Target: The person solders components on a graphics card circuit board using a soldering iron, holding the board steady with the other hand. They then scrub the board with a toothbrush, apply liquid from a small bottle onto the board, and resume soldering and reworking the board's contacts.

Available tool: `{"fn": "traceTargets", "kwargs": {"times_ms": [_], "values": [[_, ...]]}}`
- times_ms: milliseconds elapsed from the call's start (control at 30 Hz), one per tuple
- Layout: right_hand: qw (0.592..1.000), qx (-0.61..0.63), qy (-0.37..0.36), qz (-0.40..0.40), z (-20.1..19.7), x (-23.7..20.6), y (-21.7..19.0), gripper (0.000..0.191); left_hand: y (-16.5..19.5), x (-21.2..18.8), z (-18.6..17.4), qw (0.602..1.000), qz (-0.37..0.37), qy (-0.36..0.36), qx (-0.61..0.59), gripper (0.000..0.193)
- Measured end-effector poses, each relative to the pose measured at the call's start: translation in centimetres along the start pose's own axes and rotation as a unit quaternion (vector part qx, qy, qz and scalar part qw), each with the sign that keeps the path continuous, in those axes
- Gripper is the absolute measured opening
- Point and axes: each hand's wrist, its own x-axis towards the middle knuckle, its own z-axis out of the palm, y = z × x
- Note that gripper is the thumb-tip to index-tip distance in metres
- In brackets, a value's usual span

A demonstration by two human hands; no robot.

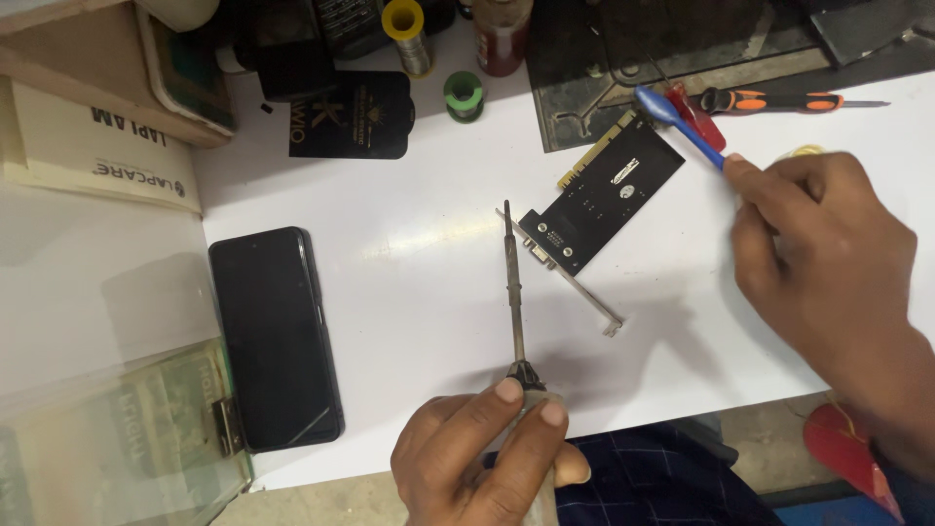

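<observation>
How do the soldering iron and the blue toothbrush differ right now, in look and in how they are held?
The soldering iron is a thin dark metal rod, the toothbrush blue plastic. The left hand points the iron straight away over the white table; the right hand slants the toothbrush up-left, head beside the black circuit card. Both are gripped at their near ends.

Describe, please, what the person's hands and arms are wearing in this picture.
Both hands are bare: no gloves, rings or watch show on the left hand or the right hand. No sleeve shows on either forearm up to the picture's edge. Dark blue checked cloth lies beneath them.
</observation>
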Motion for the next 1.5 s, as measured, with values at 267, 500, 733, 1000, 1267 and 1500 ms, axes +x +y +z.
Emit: {"fn": "traceTargets", "kwargs": {"times_ms": [267, 500, 733, 1000, 1267, 1500], "values": [[0.991, 0.073, -0.115, -0.009, -1.0, -4.4, -3.3, 0.040, 0.1, -0.1, -0.1, 1.000, -0.016, -0.017, 0.010, 0.038], [0.992, 0.063, -0.108, -0.004, -0.9, -4.5, -2.4, 0.041, -0.2, -0.1, -0.1, 1.000, -0.005, -0.020, 0.009, 0.038], [0.997, -0.009, -0.048, 0.055, -0.4, -2.7, 0.1, 0.033, -0.1, -0.3, 0.0, 1.000, -0.014, -0.009, 0.004, 0.037], [0.992, 0.074, -0.100, -0.008, -0.9, -6.6, -1.8, 0.033, -0.1, -0.3, -0.1, 1.000, -0.014, -0.006, -0.006, 0.037], [0.991, 0.080, -0.100, -0.026, -0.7, -6.8, -2.5, 0.040, 0.1, -0.3, -0.3, 1.000, -0.026, -0.017, 0.006, 0.038], [0.995, 0.008, -0.094, 0.039, -1.0, -4.9, -0.9, 0.041, 0.1, -0.3, -0.1, 1.000, -0.023, -0.010, -0.003, 0.039]]}}
